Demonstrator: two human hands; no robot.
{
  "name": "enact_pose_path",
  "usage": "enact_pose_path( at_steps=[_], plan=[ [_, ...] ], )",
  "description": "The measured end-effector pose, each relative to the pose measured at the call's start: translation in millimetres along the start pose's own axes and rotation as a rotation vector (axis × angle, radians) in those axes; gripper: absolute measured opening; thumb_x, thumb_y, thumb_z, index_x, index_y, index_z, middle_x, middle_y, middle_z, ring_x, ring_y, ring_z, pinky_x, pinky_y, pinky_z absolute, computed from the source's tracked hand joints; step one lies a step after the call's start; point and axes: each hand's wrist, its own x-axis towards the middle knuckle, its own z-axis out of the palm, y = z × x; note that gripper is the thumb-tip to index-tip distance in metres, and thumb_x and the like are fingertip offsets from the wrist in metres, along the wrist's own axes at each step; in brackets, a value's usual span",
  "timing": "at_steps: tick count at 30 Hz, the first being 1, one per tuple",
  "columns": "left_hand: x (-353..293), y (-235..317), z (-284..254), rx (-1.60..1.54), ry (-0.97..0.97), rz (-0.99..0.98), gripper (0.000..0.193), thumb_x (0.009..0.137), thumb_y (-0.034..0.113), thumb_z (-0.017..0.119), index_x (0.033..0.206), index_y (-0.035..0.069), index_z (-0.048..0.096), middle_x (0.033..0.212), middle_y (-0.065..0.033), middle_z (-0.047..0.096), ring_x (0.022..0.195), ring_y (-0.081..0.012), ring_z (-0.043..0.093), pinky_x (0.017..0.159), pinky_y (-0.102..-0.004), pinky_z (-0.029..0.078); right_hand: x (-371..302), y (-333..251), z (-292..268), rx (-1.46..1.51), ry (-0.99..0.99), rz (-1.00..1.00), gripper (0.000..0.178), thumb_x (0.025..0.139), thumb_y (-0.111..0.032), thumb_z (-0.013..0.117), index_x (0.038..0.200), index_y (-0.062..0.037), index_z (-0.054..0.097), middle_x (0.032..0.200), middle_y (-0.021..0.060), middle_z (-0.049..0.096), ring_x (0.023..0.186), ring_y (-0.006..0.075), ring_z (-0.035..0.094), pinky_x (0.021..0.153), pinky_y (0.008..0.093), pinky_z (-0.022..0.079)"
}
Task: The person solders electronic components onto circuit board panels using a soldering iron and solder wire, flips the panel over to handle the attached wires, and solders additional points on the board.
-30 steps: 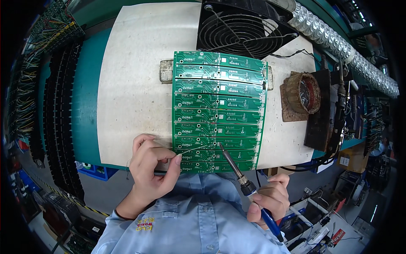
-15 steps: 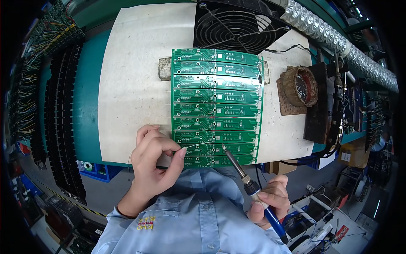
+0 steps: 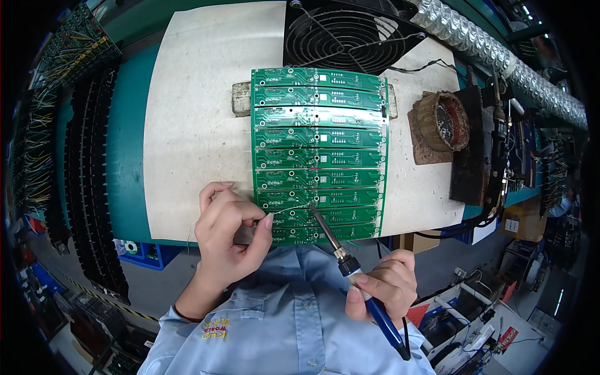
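A green circuit board panel [image 3: 350, 180], made of several long strips, lies in front of me. My left hand [image 3: 232, 225] pinches a thin solder wire [image 3: 287, 210] between thumb and forefinger at the panel's near left edge. The wire's end reaches in over the strips. In my right hand [image 3: 386, 286] is a soldering iron [image 3: 331, 239] with a blue handle. Its tip is at the wire's end, near the middle of the lower strips; whether the two touch is too small to tell.
Behind the panel stands a black fan [image 3: 350, 37]. A round brown pot [image 3: 441, 122] sits on the right, beside a dark metal block [image 3: 470, 150]. Grey blocks [image 3: 241, 99] show at the panel's far sides. Black slotted racks [image 3: 94, 175] line the left.
The soldering iron in my right hand has moved left and slightly up, bringing its tip to the solder wire's end. My left hand has hardly moved.
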Motion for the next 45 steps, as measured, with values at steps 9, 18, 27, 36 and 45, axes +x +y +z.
enact_pose_path(
  at_steps=[9, 18, 27, 36, 45],
  plan=[
    [0, -1, 2, 0.015, 0.0, 0.017, 0.013, 0.067, -0.001, 0.063, 0.072, 0.008, 0.056, 0.059, 0.001, 0.046, 0.055, -0.0155, 0.04, 0.083, -0.0367, 0.039, 3, -3, -3, -0.138, -0.093, -0.144, 0.01, 0.073, -0.016, 0.068, 0.082, -0.0136, 0.064, 0.057, -0.0067, 0.048, 0.05, 0.0089, 0.039, 0.066, 0.0233, 0.04],
    [-1, -2, 3, 0.037, 0.005, 0.056, 0.012, 0.067, -0.001, 0.064, 0.072, 0.007, 0.056, 0.06, 0.0008, 0.046, 0.055, -0.0157, 0.04, 0.08, -0.0358, 0.039, 8, -4, -3, -0.183, -0.097, -0.188, 0.007, 0.074, -0.017, 0.067, 0.079, -0.013, 0.064, 0.055, -0.0066, 0.046, 0.049, 0.0092, 0.037, 0.061, 0.0221, 0.039],
    [-2, -2, 3, 0.039, 0.02, 0.057, 0.012, 0.067, -0.001, 0.064, 0.072, 0.007, 0.056, 0.06, 0.0005, 0.047, 0.055, -0.0158, 0.04, 0.079, -0.0352, 0.04, 13, -3, -3, -0.151, -0.094, -0.177, 0.006, 0.074, -0.017, 0.067, 0.077, -0.0118, 0.065, 0.053, -0.0065, 0.045, 0.048, 0.0092, 0.037, 0.059, 0.0214, 0.038],
    [-1, -1, 2, 0.033, 0.018, 0.052, 0.012, 0.067, -0.001, 0.063, 0.071, 0.007, 0.056, 0.06, 0.0005, 0.047, 0.055, -0.0157, 0.04, 0.079, -0.0354, 0.04, 16, -7, -5, -0.12, -0.093, -0.135, 0.005, 0.072, -0.016, 0.067, 0.075, -0.0115, 0.065, 0.052, -0.0065, 0.046, 0.046, 0.01, 0.037, 0.06, 0.0225, 0.039],
    [-3, -1, -1, 0.026, 0.047, 0.04, 0.012, 0.067, -0.002, 0.063, 0.071, 0.007, 0.056, 0.06, 0.0004, 0.047, 0.055, -0.0156, 0.04, 0.08, -0.0353, 0.039, 22, 3, -18, -0.016, 0.179, -0.003, 0.006, 0.07, -0.013, 0.064, 0.076, -0.0111, 0.065, 0.051, -0.0047, 0.046, 0.046, 0.0125, 0.037, 0.068, 0.0277, 0.041]
  ],
)
